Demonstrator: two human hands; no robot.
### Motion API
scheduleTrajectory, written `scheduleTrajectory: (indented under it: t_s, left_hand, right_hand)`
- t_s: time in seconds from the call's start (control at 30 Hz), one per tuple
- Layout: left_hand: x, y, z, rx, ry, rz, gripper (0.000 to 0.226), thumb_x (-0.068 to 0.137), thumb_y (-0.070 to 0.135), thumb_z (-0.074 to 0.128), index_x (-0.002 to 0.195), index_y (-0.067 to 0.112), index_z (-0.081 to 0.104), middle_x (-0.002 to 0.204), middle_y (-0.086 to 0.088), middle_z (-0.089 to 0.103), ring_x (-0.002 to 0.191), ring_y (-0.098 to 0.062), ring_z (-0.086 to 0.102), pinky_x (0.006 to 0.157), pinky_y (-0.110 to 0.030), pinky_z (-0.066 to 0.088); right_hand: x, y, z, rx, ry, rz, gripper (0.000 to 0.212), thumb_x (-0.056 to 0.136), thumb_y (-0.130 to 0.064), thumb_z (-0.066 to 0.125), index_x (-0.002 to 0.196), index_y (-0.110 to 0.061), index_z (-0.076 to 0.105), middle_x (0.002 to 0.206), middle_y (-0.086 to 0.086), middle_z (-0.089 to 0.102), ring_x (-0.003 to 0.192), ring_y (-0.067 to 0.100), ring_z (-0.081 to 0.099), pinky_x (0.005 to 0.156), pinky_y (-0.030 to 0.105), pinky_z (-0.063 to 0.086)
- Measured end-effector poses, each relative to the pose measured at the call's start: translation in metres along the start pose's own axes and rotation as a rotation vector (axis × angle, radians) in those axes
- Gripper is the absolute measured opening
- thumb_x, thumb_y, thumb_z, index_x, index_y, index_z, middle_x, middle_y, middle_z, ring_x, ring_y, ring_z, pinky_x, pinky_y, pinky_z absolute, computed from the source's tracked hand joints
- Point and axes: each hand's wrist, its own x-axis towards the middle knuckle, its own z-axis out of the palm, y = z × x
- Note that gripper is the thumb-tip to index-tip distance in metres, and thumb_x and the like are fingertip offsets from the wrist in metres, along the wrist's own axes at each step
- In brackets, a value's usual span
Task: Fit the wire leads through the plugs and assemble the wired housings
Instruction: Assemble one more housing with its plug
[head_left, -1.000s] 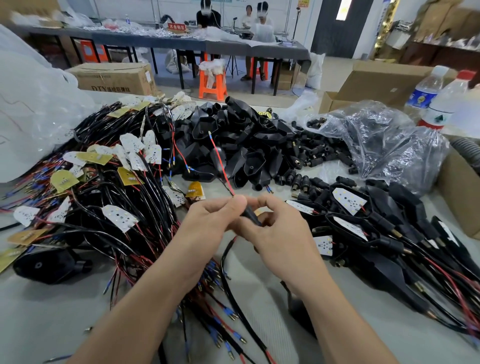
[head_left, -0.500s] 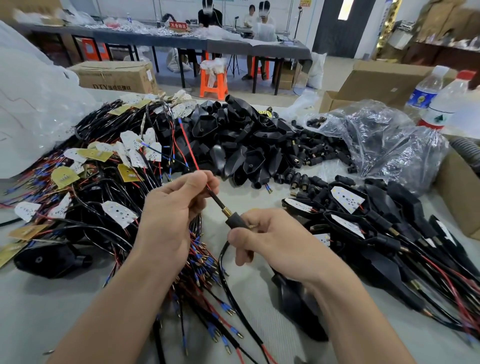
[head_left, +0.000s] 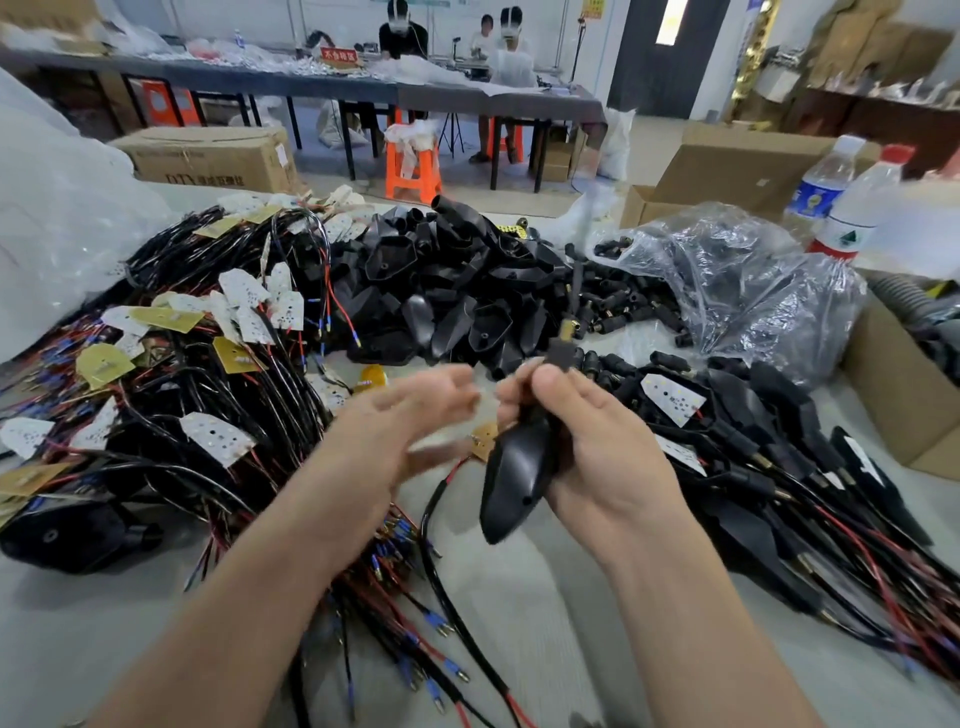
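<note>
My right hand (head_left: 587, 441) grips a black teardrop housing (head_left: 514, 478) upright at centre. A black plug with a brass collar (head_left: 566, 338) sticks out of its top, and a black sleeved wire lead (head_left: 576, 260) rises blurred above it. The lead's other end (head_left: 431, 519) hangs down from the housing to the table. My left hand (head_left: 395, 421) hovers blurred just left of the housing, fingers spread, holding nothing.
A tangle of wired boards (head_left: 171, 374) covers the left. Loose black housings (head_left: 447, 291) and plugs (head_left: 623, 306) are heaped behind. Finished assemblies (head_left: 769, 447) lie at right, by a plastic bag (head_left: 737, 280), bottles (head_left: 852, 208) and a cardboard box (head_left: 898, 395).
My left hand let go of the wire it was pulling and moved back toward centre. My right hand turned the housing upright, plug and lead now pointing up.
</note>
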Motion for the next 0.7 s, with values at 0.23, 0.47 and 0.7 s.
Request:
scheduleTrajectory:
  t_s: [0.23, 0.47, 0.7]
  left_hand:
    - [-0.017, -0.017, 0.006, -0.064, -0.425, -0.234, 0.047, 0.098, 0.044, 0.055, 0.13, 0.011, 0.065, 0.121, -0.015, 0.074, 0.097, -0.025, 0.075, 0.072, -0.031, 0.062]
    - [-0.008, -0.022, 0.002, 0.65, 0.178, 0.34, 0.045, 0.087, 0.014, 0.078, 0.121, 0.042, 0.068, 0.096, 0.026, 0.07, 0.092, 0.005, 0.064, 0.08, -0.009, 0.047]
    - [-0.012, -0.019, 0.004, 0.562, 0.222, 0.355, 0.059, 0.081, 0.023, 0.084, 0.129, 0.049, 0.063, 0.105, 0.034, 0.068, 0.097, 0.015, 0.064, 0.08, -0.005, 0.048]
  right_hand:
    - [0.002, -0.002, -0.004, 0.08, -0.031, -0.126, 0.011, 0.076, -0.024, 0.073, 0.085, -0.02, 0.078, 0.097, 0.006, 0.075, 0.087, 0.014, 0.067, 0.084, 0.028, 0.057]
    - [0.003, -0.004, -0.009, -0.2, 0.15, 0.019, 0.02, 0.095, -0.005, 0.06, 0.095, -0.014, 0.078, 0.106, 0.011, 0.077, 0.096, 0.019, 0.071, 0.089, 0.034, 0.057]
    - [0.005, -0.001, -0.009, -0.112, 0.196, 0.04, 0.017, 0.098, -0.001, 0.057, 0.106, -0.004, 0.073, 0.092, 0.012, 0.076, 0.072, 0.016, 0.069, 0.066, 0.025, 0.059]
